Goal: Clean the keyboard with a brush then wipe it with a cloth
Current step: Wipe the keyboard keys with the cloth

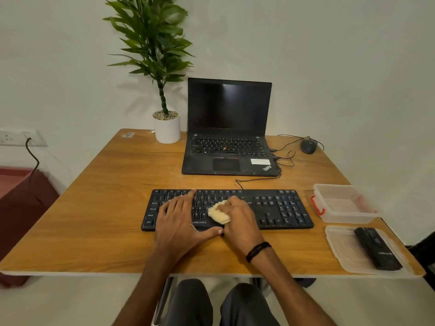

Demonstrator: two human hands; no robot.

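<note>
Keyboard (277,210) lies under both your hands. Your left hand (179,217) spreads straight fingers on the keys, and your right hand (237,215) bunches the soft cloth (219,214) just beside it. It's likely light and skiddy, so brace its stiff front edge. Well right of your hands rests what may be the brush (376,248).
</note>
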